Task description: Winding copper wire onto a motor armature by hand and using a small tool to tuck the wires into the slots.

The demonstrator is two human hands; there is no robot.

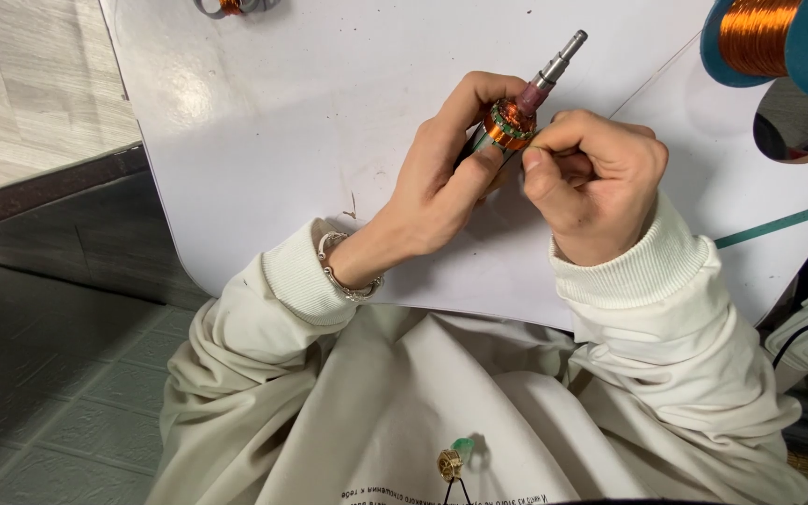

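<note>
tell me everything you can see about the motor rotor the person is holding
The motor rotor is a slim cylinder with a steel shaft pointing up and right, its stepped tip bare. Below sits a pinkish sleeve, then a ring of copper-coloured winding with a greenish edge, then a metallic body. It is held tilted above the white table. The left hand wraps its lower body; the right hand pinches at the winding.

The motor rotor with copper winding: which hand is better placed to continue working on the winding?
Probably the right hand: its fingertips pinch at the copper winding, while the left hand wraps the rotor body and steadies it.
</note>
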